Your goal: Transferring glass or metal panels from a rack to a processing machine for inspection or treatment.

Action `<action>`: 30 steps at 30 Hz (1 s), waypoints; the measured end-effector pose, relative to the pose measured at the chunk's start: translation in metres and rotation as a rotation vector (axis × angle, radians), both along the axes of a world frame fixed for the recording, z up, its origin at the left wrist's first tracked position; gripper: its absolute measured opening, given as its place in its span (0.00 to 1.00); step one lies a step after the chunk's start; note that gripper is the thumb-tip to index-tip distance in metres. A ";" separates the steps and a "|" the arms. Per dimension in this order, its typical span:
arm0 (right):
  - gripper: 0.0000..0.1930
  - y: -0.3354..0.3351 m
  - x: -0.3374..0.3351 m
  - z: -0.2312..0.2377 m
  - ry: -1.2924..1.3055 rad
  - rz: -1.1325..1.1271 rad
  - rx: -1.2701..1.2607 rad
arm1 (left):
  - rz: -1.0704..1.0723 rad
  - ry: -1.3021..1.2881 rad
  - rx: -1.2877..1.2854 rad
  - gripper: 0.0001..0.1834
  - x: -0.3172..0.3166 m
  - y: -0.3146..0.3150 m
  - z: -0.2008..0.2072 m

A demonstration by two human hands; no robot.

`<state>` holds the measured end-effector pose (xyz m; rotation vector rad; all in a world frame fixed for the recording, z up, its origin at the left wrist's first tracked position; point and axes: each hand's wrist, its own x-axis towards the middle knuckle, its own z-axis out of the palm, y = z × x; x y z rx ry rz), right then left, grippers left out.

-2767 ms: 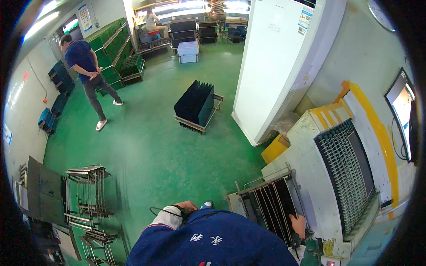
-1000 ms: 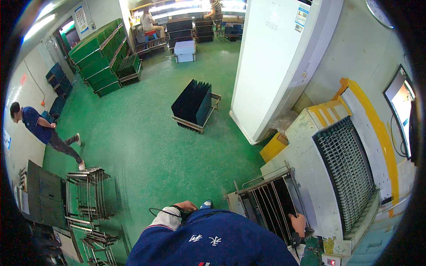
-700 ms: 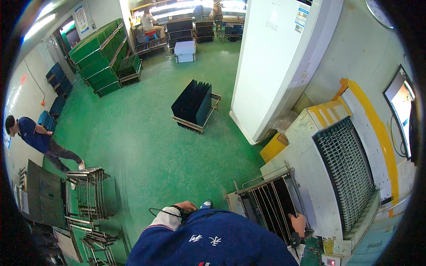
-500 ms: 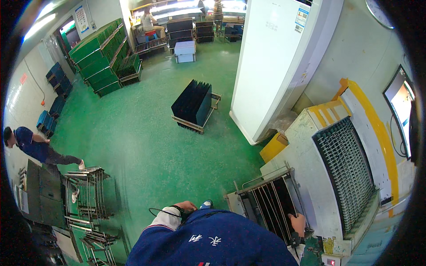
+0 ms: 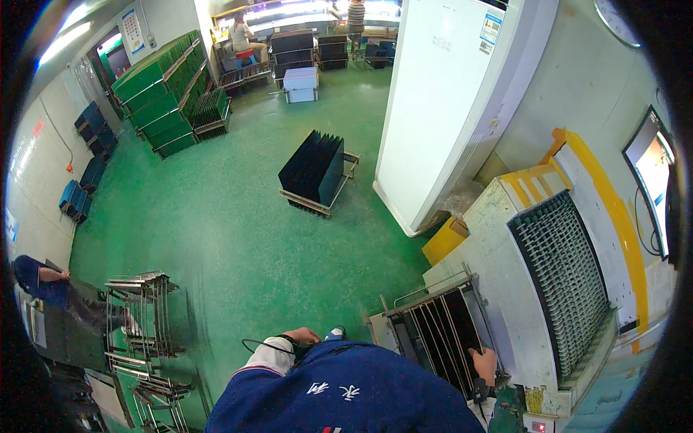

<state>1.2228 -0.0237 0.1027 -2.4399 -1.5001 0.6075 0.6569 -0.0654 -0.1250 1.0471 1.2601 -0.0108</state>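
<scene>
Down by the machine, the right hand grips the near edge of a dark panel standing in the slotted metal rack. Whether the left hand, resting at the hip, is curled or loose I cannot tell. Farther out on the green floor stand empty wire racks and a cart of black panels; a person in blue bends at far left.

Your rack of dark upright panels, metal-framed, stands on the green floor against the machine's left edge.
</scene>
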 end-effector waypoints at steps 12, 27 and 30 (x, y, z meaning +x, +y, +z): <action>0.19 -0.003 0.017 -0.023 -0.056 0.003 0.038 | 0.079 -0.056 -0.088 0.20 0.004 0.001 0.009; 0.19 -0.003 0.008 -0.012 -0.045 0.016 0.050 | 0.052 -0.055 -0.076 0.21 0.001 0.005 0.006; 0.19 -0.003 0.014 -0.019 -0.076 0.003 0.030 | 0.040 -0.019 -0.084 0.22 0.001 0.004 0.004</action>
